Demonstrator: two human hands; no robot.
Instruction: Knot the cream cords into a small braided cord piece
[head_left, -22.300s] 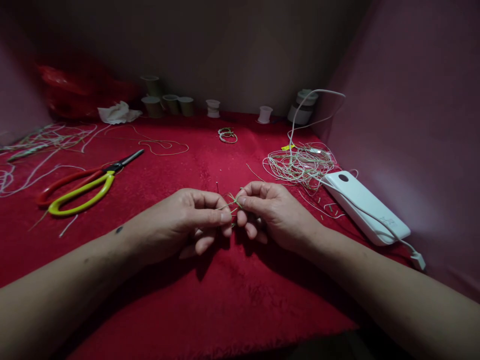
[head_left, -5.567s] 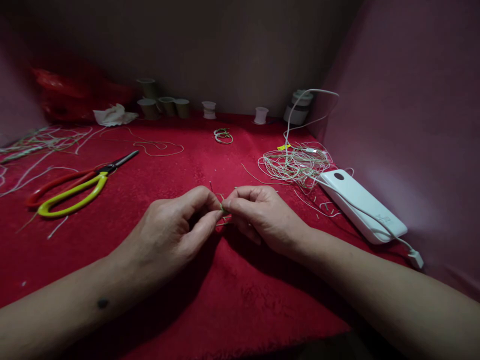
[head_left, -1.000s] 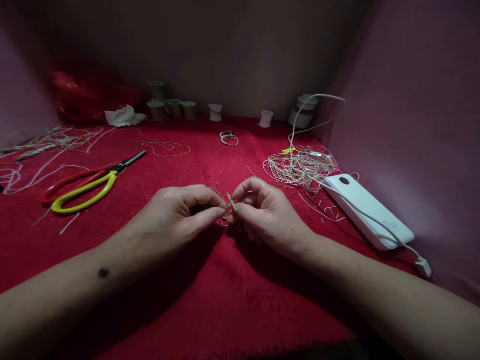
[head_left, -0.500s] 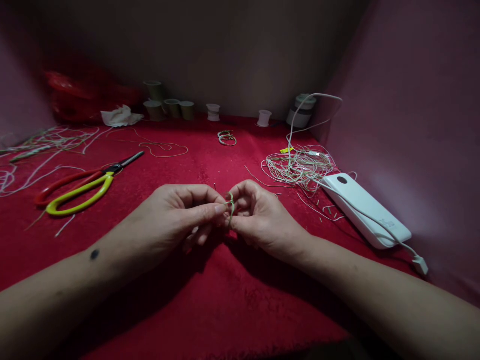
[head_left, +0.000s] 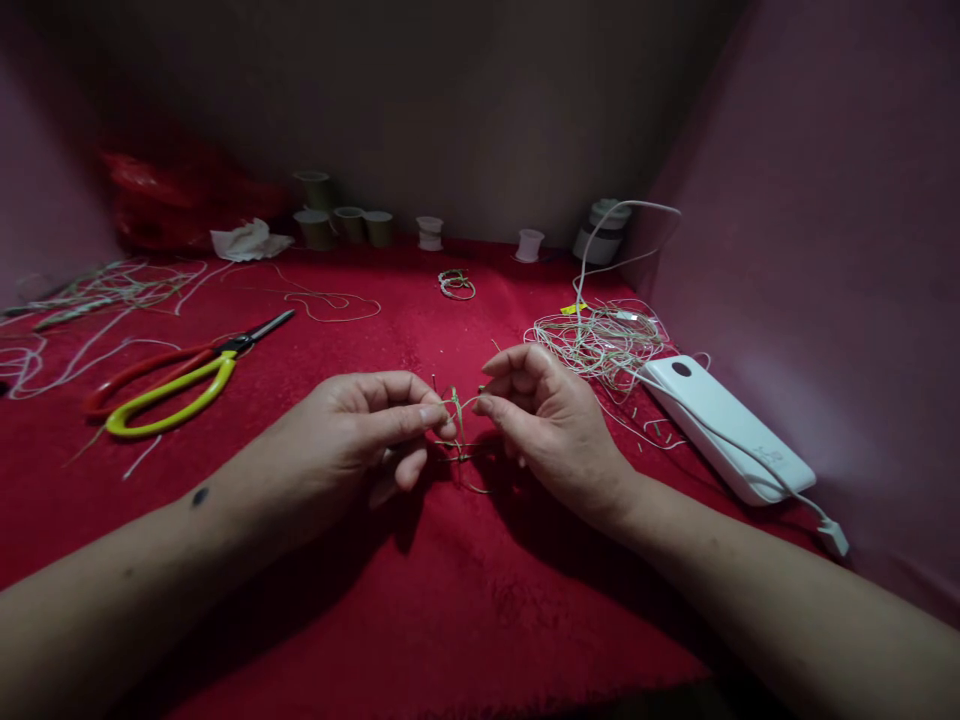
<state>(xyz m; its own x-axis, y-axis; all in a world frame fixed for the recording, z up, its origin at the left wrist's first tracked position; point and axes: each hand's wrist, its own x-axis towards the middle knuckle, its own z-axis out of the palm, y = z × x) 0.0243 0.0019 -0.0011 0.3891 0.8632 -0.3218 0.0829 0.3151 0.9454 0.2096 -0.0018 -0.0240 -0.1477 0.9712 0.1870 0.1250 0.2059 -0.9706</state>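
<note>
Both hands meet low over the red cloth (head_left: pixel 465 590) at the middle of the table. My left hand (head_left: pixel 360 430) pinches a small piece of green and pale knotted thread (head_left: pixel 457 420) between thumb and forefinger. My right hand (head_left: pixel 547 420) pinches a strand of the same thread from the right, its other fingers curled. Loose ends of the thread loop down onto the cloth between the two hands.
Scissors with red and yellow handles (head_left: pixel 169 375) lie at the left. A tangle of pale thread (head_left: pixel 600 335) and a white power bank (head_left: pixel 724 425) with its cable lie at the right. Spools (head_left: pixel 349 222), a tissue (head_left: pixel 247 240) and a small thread ring (head_left: pixel 456 284) sit near the back wall.
My hands have drawn slightly apart, the right one moving to the right, so more thread shows between them with loops hanging onto the cloth.
</note>
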